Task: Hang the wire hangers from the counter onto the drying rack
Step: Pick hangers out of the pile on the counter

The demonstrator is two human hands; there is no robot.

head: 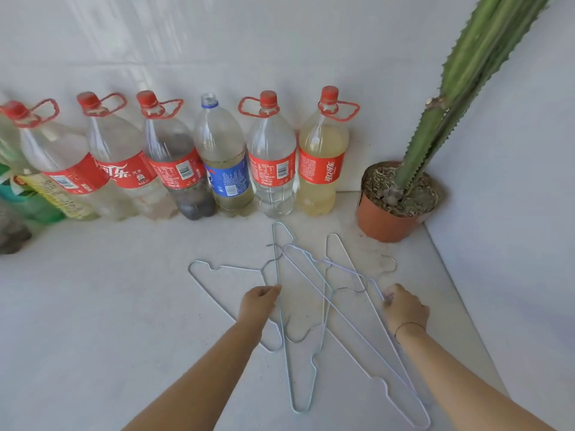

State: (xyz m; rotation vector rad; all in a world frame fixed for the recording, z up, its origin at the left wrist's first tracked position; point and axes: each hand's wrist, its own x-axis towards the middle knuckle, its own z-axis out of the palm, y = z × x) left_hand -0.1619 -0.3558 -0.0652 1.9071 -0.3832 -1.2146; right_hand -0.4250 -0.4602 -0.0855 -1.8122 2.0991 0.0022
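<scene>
Several thin pale wire hangers [311,293] lie crossed over one another on the white counter [93,306], in the middle and right of the view. My left hand [259,303] rests on the leftmost hangers, its fingertips pinching a long wire near 895,940. My right hand [404,309] is closed around the wire of the rightmost hanger [348,262], just below its hook [390,262]. No drying rack is in view.
A row of large plastic bottles [270,157] with red caps and handles stands along the white wall behind the hangers. A tall cactus in an orange pot [385,219] fills the right corner. A white side wall [513,244] bounds the counter on the right.
</scene>
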